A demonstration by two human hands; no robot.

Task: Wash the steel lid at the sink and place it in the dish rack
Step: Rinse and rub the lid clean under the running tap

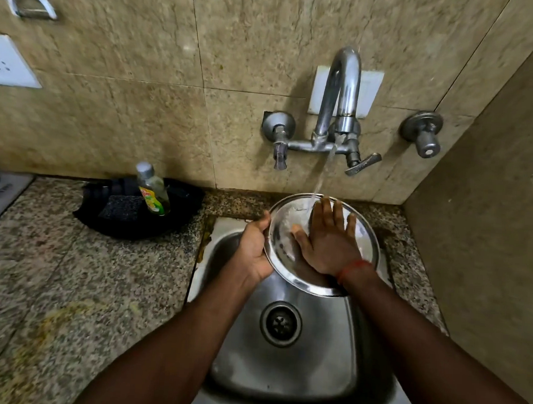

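Steel lid (pixel 282 234) tilted over the sink (pixel 284 352), centre-right of frame, under the tap (pixel 339 112) stream. Left hand (pixel 253 248) grips its left rim; right hand (pixel 328 240) lies flat on its face, fingers spread (holding nothing). Soap bottle (pixel 153 191) centre-left.

a home kitchen: steel sink (pixel 283 359) set in a granite counter (pixel 67 267), wall tap (pixel 336 118), dish-soap bottle (pixel 153 191).

Bottle label (pixel 153 199) — blurred, no legible text
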